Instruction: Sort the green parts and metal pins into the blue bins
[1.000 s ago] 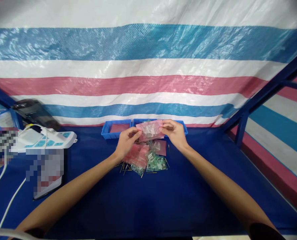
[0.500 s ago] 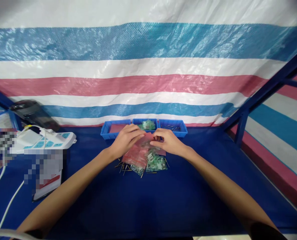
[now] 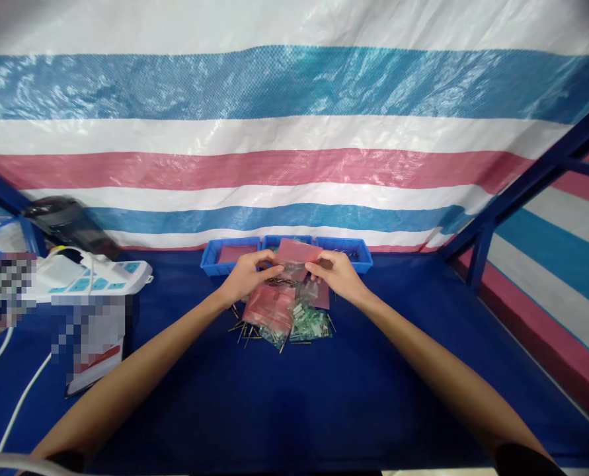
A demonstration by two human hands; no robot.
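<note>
Between my two hands is a pink plastic bag (image 3: 298, 251), held up over the heap in the middle of the table. My left hand (image 3: 248, 274) pinches its left side between thumb and fingers. At the right side, my right hand (image 3: 338, 272) grips it the same way. Below lie more pink bags (image 3: 269, 309), a pile of small green circuit boards (image 3: 311, 324) and several thin metal pins (image 3: 247, 330). Whether the held bag contains anything, I cannot tell.
Behind my hands stand a blue bin with pink bags (image 3: 217, 268), a middle bin mostly hidden by the held bag, and a bin with thin pins (image 3: 361, 264). To the left are a white power strip (image 3: 135, 277), cables, a dark bottle-like object (image 3: 71, 225) and a blurred flat item.
The pink bag has been raised and spread flatter, now covering part of the middle bin. My hands have moved slightly apart along its sides.
</note>
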